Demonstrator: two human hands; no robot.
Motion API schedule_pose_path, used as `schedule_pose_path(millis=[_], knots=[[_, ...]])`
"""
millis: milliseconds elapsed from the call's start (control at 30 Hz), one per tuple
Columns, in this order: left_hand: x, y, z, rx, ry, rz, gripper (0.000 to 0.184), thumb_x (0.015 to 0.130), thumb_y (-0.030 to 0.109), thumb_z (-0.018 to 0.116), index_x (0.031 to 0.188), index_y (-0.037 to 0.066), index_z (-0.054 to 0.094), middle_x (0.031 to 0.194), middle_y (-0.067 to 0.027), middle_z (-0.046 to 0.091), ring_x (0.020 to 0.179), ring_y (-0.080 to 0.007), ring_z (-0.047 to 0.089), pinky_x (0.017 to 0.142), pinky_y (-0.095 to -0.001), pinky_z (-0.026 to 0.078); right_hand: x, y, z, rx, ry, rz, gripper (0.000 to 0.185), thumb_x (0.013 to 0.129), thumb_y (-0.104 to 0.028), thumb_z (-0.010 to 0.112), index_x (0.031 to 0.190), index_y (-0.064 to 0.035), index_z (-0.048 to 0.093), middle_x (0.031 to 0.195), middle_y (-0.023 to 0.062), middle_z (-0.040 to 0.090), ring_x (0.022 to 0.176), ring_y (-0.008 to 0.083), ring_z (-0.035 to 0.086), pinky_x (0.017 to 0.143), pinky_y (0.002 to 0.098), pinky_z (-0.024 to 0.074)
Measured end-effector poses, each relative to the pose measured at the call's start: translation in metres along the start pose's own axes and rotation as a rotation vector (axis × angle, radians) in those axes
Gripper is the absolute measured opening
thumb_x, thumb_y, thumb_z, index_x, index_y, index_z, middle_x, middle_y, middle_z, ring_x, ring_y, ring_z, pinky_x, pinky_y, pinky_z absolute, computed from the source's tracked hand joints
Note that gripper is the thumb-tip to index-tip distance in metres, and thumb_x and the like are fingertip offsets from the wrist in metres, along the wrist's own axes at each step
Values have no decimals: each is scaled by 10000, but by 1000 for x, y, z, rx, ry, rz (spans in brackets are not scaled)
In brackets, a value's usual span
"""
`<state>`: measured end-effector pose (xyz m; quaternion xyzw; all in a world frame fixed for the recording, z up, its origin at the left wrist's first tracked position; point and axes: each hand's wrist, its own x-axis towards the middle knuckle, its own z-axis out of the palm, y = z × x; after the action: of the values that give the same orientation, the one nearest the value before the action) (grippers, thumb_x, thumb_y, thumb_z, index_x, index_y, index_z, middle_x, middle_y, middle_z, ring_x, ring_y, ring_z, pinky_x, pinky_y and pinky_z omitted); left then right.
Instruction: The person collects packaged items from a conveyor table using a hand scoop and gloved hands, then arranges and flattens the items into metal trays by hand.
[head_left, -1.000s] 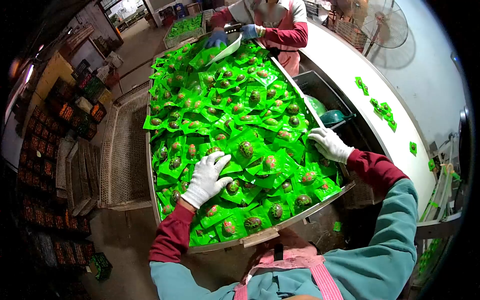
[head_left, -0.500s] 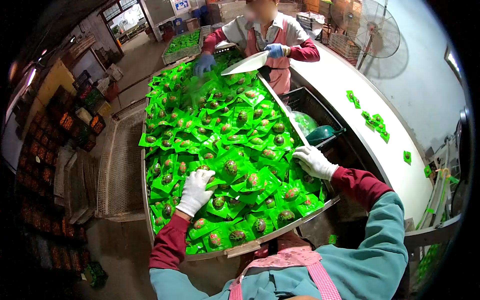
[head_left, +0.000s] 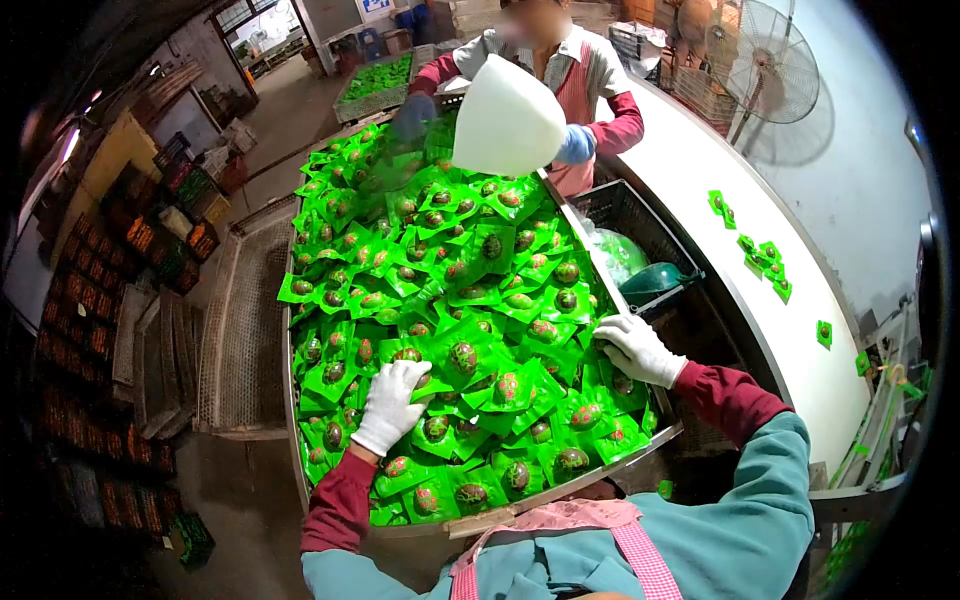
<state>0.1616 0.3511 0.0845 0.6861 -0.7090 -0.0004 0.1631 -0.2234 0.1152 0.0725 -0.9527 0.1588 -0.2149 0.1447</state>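
A large tray (head_left: 463,527) is heaped with shiny green packets (head_left: 463,357), each bulging around a dark, egg-shaped item with a red or green print. My left hand (head_left: 390,408), in a white glove, rests on the packets at the near left, thumb apart from the fingers and touching them. At the right rim my right hand (head_left: 642,350), also white-gloved, lies over the packets with its fingers stretched out. Neither hand visibly lifts a packet. Some packets under the fingertips are hidden.
Across the tray a co-worker in blue gloves holds a white scoop (head_left: 508,120). A black crate (head_left: 625,205) with a green scoop (head_left: 655,281) stands right of the tray. Several packets lie on the white conveyor belt (head_left: 790,340). Left stands a mesh tray (head_left: 245,330); a fan (head_left: 765,65) is at the back.
The co-worker's white scoop has tilted up and shows its broad face, while their other hand blurs over the packets. My hands stay in nearly the same places; the view has shifted slightly.
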Motion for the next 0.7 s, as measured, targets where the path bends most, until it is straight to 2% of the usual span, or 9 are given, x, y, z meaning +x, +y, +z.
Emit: schedule_pose_path(millis=[200,300,333,400,467,533,600,667,700], knots=[[1,-2,0,-41,26,42,584,724,214,776,1248,135,530,1098,-92,558,979,-303,545,843,-414,447,2,-4,-4,5,-8,32,371,825,-89,655,1184,-83,560,1159,139,572,1110,346,550,941,429,450],[1,-2,1,-9,59,52,522,766,257,738,1236,134,546,1114,-92,571,996,-305,545,843,-412,446,19,-18,-7,300,15,170,401,864,-82,639,1244,-65,512,1186,181,550,1131,375,537,971,440,436],[1,-2,0,-22,49,46,505,777,239,730,1236,130,549,1120,-91,572,1004,-306,545,851,-418,447,31,-38,-16,297,1,193,432,863,-97,655,1264,-50,503,1209,196,544,1130,383,536,985,445,431],[3,3,-5,-57,28,24,450,794,167,719,1209,89,562,1113,-120,587,1011,-331,554,873,-417,440,53,-70,-25,267,-52,13,509,838,-167,705,1286,-44,495,1240,196,537,1149,374,532,981,444,436],[2,3,-4,-69,27,23,450,792,154,716,1210,86,562,1113,-121,587,1015,-331,552,870,-418,438,73,-98,-22,253,-268,-182,605,797,-259,752,1299,-44,492,1278,193,521,1178,356,523,971,449,443],[3,0,-2,-54,25,16,482,776,156,725,1224,113,555,1109,-97,580,1008,-317,550,871,-428,451,79,-117,-5,203,-356,-248,681,771,-338,761,1322,-49,486,1235,184,541,1158,351,528,938,449,458],[3,1,-4,-72,3,4,480,766,134,729,1214,108,560,1109,-104,582,1008,-323,551,876,-433,449,83,-115,22,51,-250,-278,610,793,-349,733,1282,-61,510,1169,165,570,1069,339,557,852,430,490],[1,1,-3,-59,20,5,484,769,147,732,1218,108,555,1116,-108,579,1004,-329,549,875,-434,449,93,-115,39,33,-323,-188,506,810,-349,709,1197,-72,539,1105,143,590,963,318,579,754,415,505],[0,1,-1,-56,40,17,493,772,165,735,1225,110,550,1122,-112,576,999,-336,546,875,-437,448,97,-113,43,8,-280,-237,444,816,-355,701,1126,-79,544,1063,118,597,901,308,582,696,416,504]])
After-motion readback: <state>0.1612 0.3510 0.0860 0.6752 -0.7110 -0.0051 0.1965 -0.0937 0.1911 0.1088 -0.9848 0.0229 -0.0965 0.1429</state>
